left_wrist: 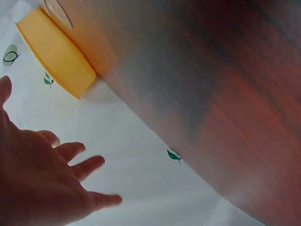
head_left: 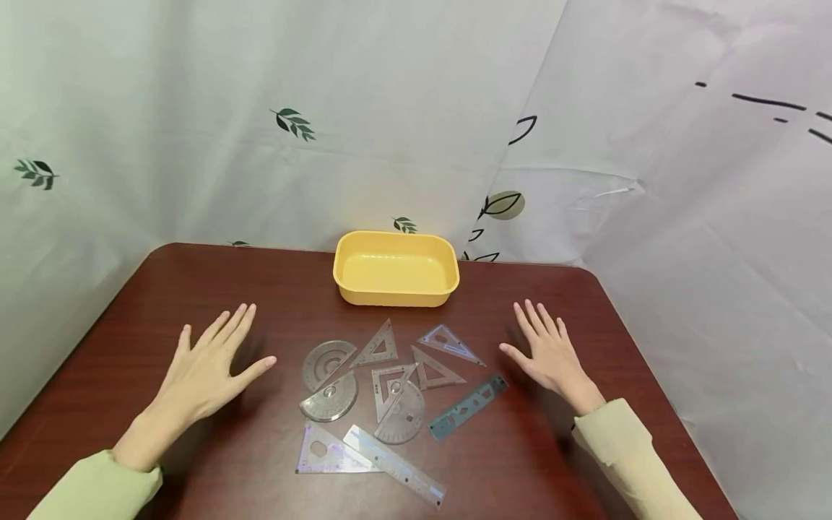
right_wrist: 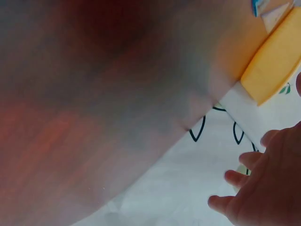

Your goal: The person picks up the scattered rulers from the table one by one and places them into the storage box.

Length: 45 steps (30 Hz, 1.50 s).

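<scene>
In the head view, clear plastic drawing tools lie in a loose group mid-table: two protractors at the left, one of them (head_left: pixel 329 397) overlapping the other, and a third protractor (head_left: pixel 403 415) over a set square. Several more set squares lie around them, one (head_left: pixel 325 451) under a clear ruler (head_left: pixel 396 466). A blue-grey ruler (head_left: pixel 468 408) lies at the group's right. My left hand (head_left: pixel 201 372), fingers spread, is left of the group; my right hand (head_left: pixel 552 354), also spread, is to its right. Both hold nothing. The wrist views show both hands (left_wrist: pixel 47 174) (right_wrist: pixel 268 179) with extended fingers.
A yellow tray (head_left: pixel 396 298) with nothing visible in it stands at the back of the dark red table (head_left: pixel 260 433), behind the tools. White patterned cloth (head_left: pixel 416 108) hangs behind the table and at its sides.
</scene>
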Each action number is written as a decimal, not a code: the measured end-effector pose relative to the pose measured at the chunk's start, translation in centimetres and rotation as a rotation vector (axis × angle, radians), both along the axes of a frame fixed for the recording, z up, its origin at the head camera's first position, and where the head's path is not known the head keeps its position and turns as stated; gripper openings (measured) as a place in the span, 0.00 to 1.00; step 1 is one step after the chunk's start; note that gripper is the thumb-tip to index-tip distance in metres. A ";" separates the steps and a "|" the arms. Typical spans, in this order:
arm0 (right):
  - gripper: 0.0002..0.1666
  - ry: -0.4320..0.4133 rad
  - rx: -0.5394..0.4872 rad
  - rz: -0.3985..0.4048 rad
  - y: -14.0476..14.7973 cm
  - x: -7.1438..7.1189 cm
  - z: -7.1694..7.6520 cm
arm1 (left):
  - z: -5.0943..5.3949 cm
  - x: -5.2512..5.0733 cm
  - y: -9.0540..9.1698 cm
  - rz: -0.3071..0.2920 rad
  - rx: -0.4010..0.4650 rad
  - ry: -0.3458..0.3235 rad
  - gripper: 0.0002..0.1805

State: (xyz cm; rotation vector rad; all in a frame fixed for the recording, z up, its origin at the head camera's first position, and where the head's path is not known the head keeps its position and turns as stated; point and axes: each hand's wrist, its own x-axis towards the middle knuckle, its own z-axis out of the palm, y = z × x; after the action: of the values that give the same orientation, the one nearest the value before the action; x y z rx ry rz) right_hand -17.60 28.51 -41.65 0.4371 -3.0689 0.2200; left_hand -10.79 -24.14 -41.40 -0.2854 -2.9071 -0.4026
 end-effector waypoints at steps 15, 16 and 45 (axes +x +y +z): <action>0.30 0.092 -0.183 0.011 -1.1 -3.8 2.2 | 2.3 -3.1 -0.2 -0.006 0.189 0.006 0.30; 0.29 0.093 -0.198 0.010 -1.2 -4.1 2.4 | 2.4 -3.5 -0.2 -0.012 0.205 0.011 0.30; 0.28 -0.170 -0.649 -0.078 -4.7 -13.8 5.6 | 4.1 -15.8 0.5 -0.097 0.835 -0.290 0.28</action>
State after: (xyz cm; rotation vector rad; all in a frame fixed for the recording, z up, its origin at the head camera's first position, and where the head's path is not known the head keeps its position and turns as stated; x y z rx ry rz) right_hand -31.41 23.85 -36.01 0.2667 -2.9119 1.2472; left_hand -26.55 -23.66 -37.33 -0.2385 -2.6695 -1.7068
